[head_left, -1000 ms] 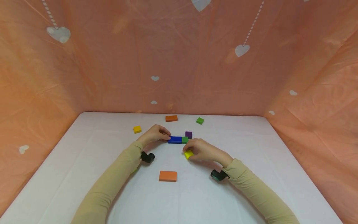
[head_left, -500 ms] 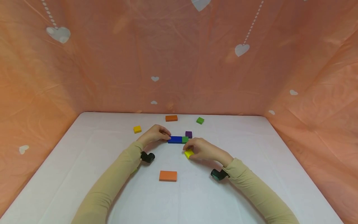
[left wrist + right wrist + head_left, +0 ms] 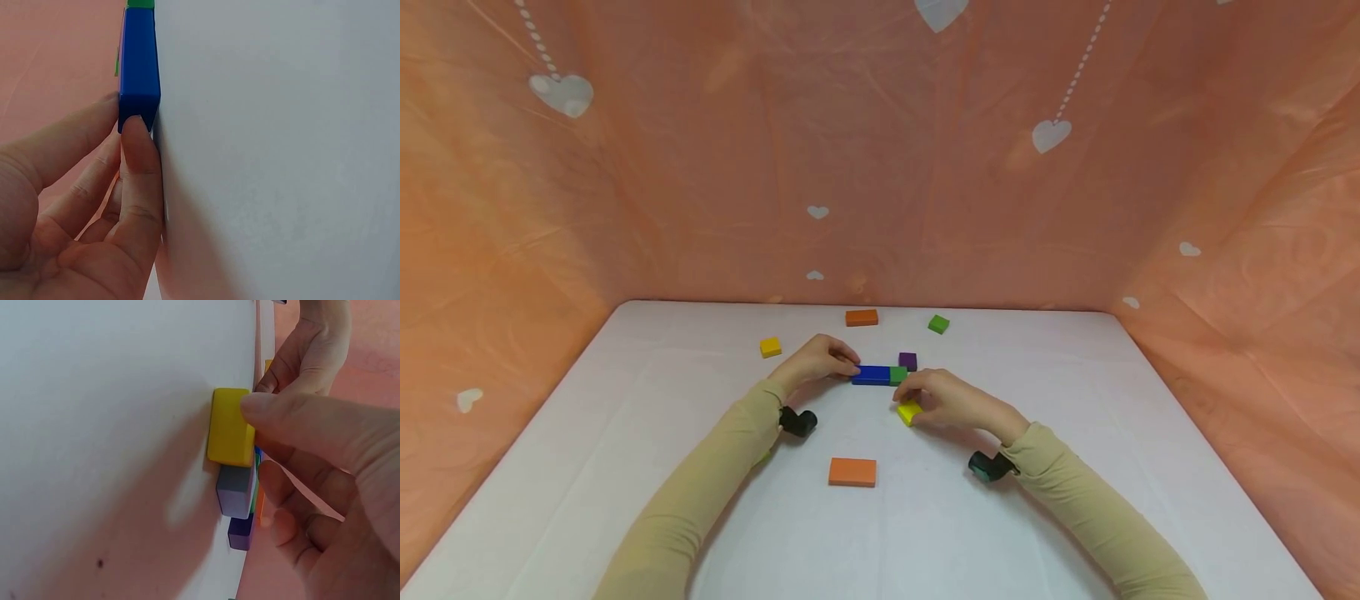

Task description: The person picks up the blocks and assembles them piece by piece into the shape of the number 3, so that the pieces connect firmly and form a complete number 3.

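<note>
My left hand holds the left end of a blue block between its fingertips; the left wrist view shows one fingertip on the end face. Against the blue block's right end lies a green block. Nearer and to the right, my right hand pinches a yellow block with the thumb on one face. A purple block sits just behind the green one. In the right wrist view, a grey-looking block shows beyond the yellow one; the head view hides it.
An orange block lies between the forearms. Farther back are a yellow block, a darker orange block and a light green block. The left sleeve mostly covers a yellow-green piece. Peach curtains surround the white table.
Almost nothing differs. The whole head view has shifted very slightly; both hands keep their places at the blue and yellow blocks.
</note>
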`<state>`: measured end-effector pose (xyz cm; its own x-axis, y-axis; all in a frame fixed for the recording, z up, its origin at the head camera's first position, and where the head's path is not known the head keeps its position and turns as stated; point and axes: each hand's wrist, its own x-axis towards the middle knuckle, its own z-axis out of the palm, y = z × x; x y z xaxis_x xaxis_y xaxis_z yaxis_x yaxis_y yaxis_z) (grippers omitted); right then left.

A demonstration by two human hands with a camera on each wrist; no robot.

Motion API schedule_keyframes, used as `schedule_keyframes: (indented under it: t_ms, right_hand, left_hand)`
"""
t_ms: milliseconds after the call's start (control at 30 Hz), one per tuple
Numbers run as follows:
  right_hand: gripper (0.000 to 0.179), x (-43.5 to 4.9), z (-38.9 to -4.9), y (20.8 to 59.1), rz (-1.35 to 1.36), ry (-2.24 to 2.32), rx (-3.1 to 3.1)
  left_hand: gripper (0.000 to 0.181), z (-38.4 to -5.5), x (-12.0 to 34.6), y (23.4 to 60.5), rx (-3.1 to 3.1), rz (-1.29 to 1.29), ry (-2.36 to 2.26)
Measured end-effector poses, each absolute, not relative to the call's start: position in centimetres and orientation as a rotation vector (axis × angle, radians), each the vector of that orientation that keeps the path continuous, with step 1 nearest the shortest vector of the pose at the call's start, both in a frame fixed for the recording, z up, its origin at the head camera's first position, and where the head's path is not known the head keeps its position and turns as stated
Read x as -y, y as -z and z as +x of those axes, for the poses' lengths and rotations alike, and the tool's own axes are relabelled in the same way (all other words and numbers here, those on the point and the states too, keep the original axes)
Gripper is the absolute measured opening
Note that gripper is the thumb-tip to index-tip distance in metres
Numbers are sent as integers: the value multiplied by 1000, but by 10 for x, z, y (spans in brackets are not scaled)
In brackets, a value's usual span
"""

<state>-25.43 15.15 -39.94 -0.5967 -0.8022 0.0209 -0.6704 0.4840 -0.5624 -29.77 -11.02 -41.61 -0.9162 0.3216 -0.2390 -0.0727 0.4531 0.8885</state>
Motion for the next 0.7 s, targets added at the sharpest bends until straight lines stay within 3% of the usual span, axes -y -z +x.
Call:
schedule_keyframes:
  t_ms: [700]
  right_hand:
    - [34, -153, -251, 390, -1284, 874, -2444]
  left_hand:
    - [23, -296, 110, 416, -2339, 219, -1452]
